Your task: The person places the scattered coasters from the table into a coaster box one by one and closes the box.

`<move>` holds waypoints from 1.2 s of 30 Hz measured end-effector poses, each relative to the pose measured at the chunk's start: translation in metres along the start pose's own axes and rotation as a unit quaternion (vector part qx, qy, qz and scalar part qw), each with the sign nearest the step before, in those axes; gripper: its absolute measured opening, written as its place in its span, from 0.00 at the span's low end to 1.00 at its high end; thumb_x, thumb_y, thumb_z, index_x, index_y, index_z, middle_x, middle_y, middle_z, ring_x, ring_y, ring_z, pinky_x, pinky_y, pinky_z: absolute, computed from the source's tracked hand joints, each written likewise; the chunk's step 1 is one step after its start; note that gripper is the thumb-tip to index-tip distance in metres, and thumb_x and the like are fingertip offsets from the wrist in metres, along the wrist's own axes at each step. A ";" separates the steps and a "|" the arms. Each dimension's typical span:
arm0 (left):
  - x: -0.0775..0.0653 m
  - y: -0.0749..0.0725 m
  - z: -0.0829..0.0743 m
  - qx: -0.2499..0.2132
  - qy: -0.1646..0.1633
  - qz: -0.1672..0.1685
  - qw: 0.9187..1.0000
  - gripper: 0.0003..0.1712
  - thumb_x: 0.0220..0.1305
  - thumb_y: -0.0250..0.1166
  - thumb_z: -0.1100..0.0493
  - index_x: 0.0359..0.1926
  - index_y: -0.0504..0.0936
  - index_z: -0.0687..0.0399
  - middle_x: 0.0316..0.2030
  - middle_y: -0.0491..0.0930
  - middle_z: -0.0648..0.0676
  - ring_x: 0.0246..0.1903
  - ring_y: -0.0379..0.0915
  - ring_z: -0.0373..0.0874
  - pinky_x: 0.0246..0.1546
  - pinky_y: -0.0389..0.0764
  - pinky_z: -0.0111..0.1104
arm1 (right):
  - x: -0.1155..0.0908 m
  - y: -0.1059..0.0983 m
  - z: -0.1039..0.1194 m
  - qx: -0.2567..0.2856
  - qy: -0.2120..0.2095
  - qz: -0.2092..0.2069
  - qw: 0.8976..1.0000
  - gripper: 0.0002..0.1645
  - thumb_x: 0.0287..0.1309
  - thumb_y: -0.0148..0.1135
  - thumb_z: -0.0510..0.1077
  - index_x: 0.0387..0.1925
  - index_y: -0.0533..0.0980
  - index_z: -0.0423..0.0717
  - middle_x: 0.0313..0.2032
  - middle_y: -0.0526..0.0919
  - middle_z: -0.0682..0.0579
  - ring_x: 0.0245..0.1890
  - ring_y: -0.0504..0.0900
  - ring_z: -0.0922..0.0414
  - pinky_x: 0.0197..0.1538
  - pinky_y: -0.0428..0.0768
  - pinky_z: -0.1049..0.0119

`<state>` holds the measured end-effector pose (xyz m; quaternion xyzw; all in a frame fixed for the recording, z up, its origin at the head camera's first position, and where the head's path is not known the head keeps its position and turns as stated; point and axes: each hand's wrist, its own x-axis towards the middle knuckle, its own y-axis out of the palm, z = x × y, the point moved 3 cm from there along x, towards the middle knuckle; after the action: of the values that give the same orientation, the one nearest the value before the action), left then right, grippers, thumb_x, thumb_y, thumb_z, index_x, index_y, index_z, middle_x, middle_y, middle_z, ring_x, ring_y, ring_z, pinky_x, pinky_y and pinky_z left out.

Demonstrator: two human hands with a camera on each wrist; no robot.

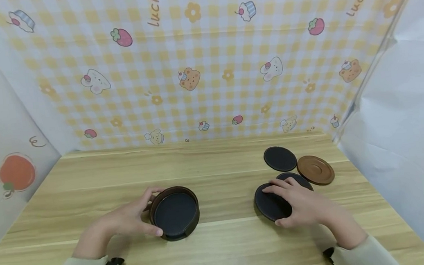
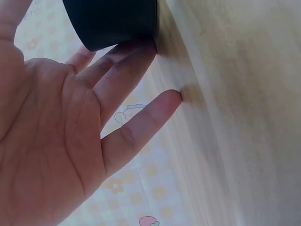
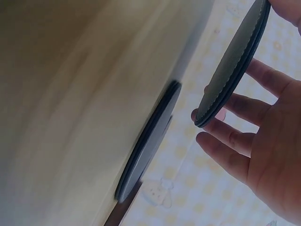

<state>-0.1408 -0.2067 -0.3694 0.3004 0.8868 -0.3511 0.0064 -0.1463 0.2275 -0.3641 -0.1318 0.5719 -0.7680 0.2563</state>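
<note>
My left hand (image 1: 127,218) holds a round dark coaster holder (image 1: 194,225) by its left side, thumb at the near rim and fingers round the back. The holder stands on the table, with a black round surface (image 1: 175,213) visible inside. In the left wrist view, fingers touch the holder's dark wall (image 2: 115,23). On the right, my right hand (image 1: 307,204) pinches a black stitched coaster (image 1: 270,202) between thumb and fingers. The right wrist view shows this coaster (image 3: 230,70) tilted and off the table. Another black coaster (image 1: 297,178) lies behind it, partly hidden by the hand.
A third black coaster (image 1: 280,159) lies flat farther back. Beside it is a brown coaster (image 1: 316,170) with a ringed centre. The wooden table (image 1: 227,250) meets a yellow checked backdrop (image 1: 213,99) at the back and a white side wall (image 1: 397,144) on the right.
</note>
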 end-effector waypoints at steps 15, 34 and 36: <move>0.001 -0.003 0.000 0.005 0.017 -0.007 1.000 0.58 0.48 0.79 0.46 0.71 0.52 0.50 0.66 0.70 0.67 0.68 0.60 0.71 0.62 0.62 0.67 | 0.034 0.003 0.033 -0.005 -0.044 0.017 0.999 0.46 0.46 0.73 0.61 0.68 0.68 0.62 0.72 0.65 0.45 0.69 0.66 0.43 0.55 0.77 0.46; -0.001 -0.003 0.000 0.009 0.020 -0.010 1.000 0.59 0.48 0.79 0.45 0.72 0.52 0.52 0.66 0.69 0.67 0.68 0.60 0.71 0.62 0.63 0.68 | 0.066 0.011 0.076 -0.004 -0.112 0.033 0.993 0.46 0.49 0.71 0.62 0.70 0.66 0.64 0.74 0.62 0.46 0.68 0.66 0.46 0.58 0.77 0.49; -0.001 -0.004 0.000 0.008 0.019 -0.009 1.000 0.59 0.48 0.79 0.45 0.72 0.52 0.52 0.66 0.69 0.68 0.68 0.60 0.71 0.61 0.63 0.68 | 0.069 0.013 0.081 -0.007 -0.115 0.035 0.993 0.46 0.49 0.71 0.63 0.70 0.66 0.65 0.74 0.62 0.47 0.67 0.66 0.48 0.58 0.77 0.51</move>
<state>-0.1418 -0.2093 -0.3670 0.2994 0.8865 -0.3524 -0.0163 -0.1604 0.1219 -0.3571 -0.2006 0.5486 -0.7342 0.3460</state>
